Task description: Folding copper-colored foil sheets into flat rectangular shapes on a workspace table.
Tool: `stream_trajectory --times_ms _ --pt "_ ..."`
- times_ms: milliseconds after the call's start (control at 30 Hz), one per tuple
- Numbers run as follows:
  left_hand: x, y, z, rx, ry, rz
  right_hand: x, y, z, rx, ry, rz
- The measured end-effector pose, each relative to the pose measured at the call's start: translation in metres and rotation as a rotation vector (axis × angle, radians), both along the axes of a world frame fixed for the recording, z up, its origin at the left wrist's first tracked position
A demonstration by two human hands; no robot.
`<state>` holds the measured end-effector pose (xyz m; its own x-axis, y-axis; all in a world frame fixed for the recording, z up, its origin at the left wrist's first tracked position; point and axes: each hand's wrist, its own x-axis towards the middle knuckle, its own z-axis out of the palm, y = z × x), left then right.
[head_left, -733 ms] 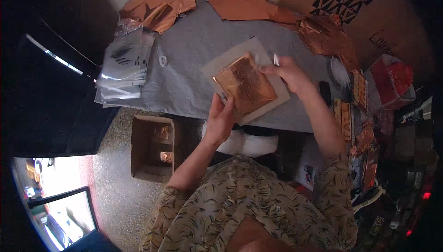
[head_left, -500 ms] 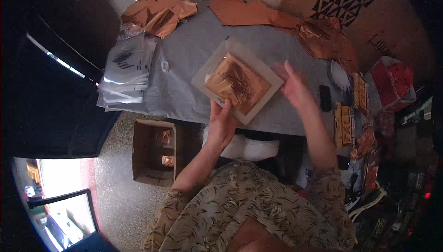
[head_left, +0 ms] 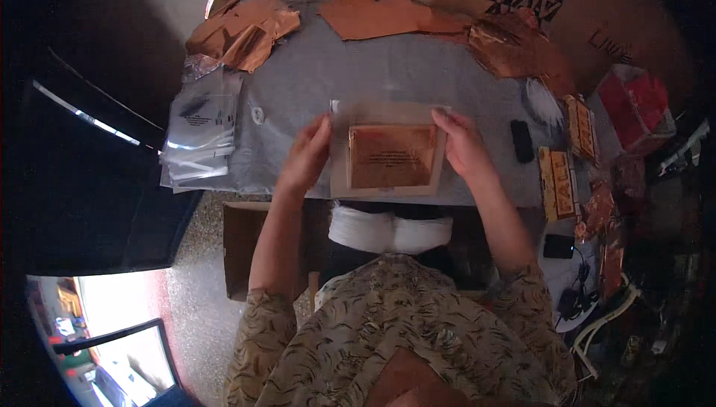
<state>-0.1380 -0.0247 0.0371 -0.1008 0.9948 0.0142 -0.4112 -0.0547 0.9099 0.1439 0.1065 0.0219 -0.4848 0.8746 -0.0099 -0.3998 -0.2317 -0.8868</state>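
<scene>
A clear plastic bag [head_left: 339,176] with a flat copper-coloured foil packet [head_left: 391,176] inside hangs level over the near part of the table. Dark print shows on the bag's face, in front of the foil. My left hand [head_left: 307,155] pinches the bag's upper left side between thumb and fingers. On the opposite upper corner my right hand [head_left: 464,146] is closed with its thumb on the plastic. The packet sits in the lower part of the bag, apart from both hands.
A stack of clear bags [head_left: 201,127] lies on the grey-covered table [head_left: 291,71] at left. Crumpled copper foil sheets [head_left: 380,17] line the far edge. A black phone-like object [head_left: 522,141], yellow boxes [head_left: 558,183] and a red-and-white box [head_left: 634,112] stand right. Below is a cardboard box [head_left: 242,246].
The bag with the foil packet has turned from slanted to level and now shows its printed side. My right hand has come onto its right corner; my left has shifted to its left side.
</scene>
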Motion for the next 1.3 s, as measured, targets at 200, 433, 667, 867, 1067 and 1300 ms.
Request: stream_trajectory --times_ms 200,433,667,867,1067,1300 --pt "0.019 0.019 -0.016 -0.091 0.005 0.015 0.010 -0.004 -0.015 0.008 -0.170 -0.034" --pt "0.026 0.019 -0.030 -0.089 -0.216 -0.069 0.018 -0.005 -0.020 0.072 -0.151 -0.171" --pt "0.024 0.037 -0.026 -0.157 -0.143 -0.097 0.021 -0.001 -0.035 0.045 -0.118 -0.204" --pt "0.034 0.052 -0.034 -0.146 -0.056 -0.180 0.004 -0.011 0.004 1.157 -1.014 -0.688" --pt "0.045 0.047 -0.025 -0.226 0.079 -0.176 -0.034 -0.022 0.031 1.426 -0.946 -0.267" --pt "0.047 0.044 -0.011 -0.134 0.019 -0.223 -0.043 -0.008 0.028 1.579 -0.927 -0.304"
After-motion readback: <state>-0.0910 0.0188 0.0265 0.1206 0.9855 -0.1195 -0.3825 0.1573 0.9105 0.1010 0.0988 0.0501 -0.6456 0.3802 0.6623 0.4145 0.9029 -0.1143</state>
